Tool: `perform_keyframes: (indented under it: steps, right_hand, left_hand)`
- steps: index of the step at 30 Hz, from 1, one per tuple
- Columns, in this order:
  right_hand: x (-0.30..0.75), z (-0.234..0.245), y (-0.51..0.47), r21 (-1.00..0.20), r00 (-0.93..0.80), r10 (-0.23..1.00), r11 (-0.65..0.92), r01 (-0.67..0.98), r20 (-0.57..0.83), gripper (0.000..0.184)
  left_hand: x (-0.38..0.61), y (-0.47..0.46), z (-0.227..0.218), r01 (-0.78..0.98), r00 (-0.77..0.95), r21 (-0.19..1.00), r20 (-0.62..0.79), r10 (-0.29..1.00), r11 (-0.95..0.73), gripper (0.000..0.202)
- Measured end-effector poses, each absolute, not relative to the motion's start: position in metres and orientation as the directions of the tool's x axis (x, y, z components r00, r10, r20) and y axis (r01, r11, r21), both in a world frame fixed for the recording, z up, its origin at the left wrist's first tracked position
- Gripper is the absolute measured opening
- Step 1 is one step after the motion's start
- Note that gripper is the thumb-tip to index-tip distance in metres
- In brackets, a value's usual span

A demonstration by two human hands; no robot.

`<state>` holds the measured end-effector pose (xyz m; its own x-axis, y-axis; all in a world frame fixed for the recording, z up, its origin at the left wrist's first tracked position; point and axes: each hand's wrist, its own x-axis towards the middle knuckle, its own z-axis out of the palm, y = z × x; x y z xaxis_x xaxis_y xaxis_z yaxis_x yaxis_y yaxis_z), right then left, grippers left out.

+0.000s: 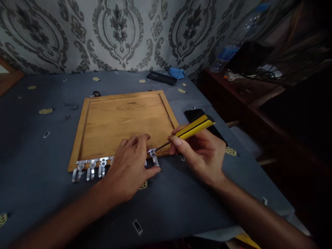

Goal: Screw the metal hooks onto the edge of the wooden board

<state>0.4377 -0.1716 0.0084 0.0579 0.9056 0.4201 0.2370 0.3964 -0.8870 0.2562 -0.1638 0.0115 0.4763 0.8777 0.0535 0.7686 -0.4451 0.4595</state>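
Note:
A wooden board (pixel 124 121) with a raised frame lies flat on the cloth-covered table. Silver metal hooks (pixel 92 166) line its near edge, some hidden under my left hand (pixel 129 166). That hand is curled over the edge, its thumb against the rightmost metal hook (pixel 154 157) and its fingers over the wood. My right hand (pixel 201 148) grips a screwdriver (pixel 195 127) by its yellow and black handle. The shaft slants down to the left, with its tip at the screw spot of the rightmost hook. Small dark holes show in the frame just right of this hook.
A black phone (pixel 194 114) lies partly behind my right hand. At the back are a black case (pixel 161 78) and a blue crumpled cloth (pixel 177 73). Small loose pieces (pixel 67 117) lie left of the board. A plastic bottle (pixel 224 58) stands on the brown side furniture.

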Motion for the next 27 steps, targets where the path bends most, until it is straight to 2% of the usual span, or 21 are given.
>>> perform_keyframes:
  steps: [10,18,21,24,27]
  right_hand:
    - [0.435,0.005,-0.172,-0.873,0.038,0.913,0.376,0.31,0.407,0.01]
    - [0.435,-0.001,-0.17,-0.815,-0.016,0.885,0.435,0.383,0.465,0.008]
    - [0.435,0.003,-0.171,-0.818,-0.033,0.875,0.465,0.338,0.484,0.005]
    - [0.436,0.008,-0.171,-0.842,0.028,0.872,0.462,0.279,0.488,0.005]
    - [0.436,0.009,-0.17,-0.846,0.036,0.882,0.439,0.301,0.47,0.005]
  left_hand:
    - [0.256,-0.163,0.012,0.768,0.478,0.453,0.063,0.876,-0.452,0.069]
    - [0.256,-0.164,0.013,0.765,0.479,0.465,0.053,0.876,-0.446,0.067]
    - [0.256,-0.164,0.013,0.768,0.474,0.462,0.057,0.879,-0.444,0.067]
    - [0.256,-0.164,0.011,0.764,0.475,0.467,0.06,0.878,-0.445,0.068]
    - [0.256,-0.164,0.01,0.765,0.473,0.468,0.058,0.879,-0.442,0.068]
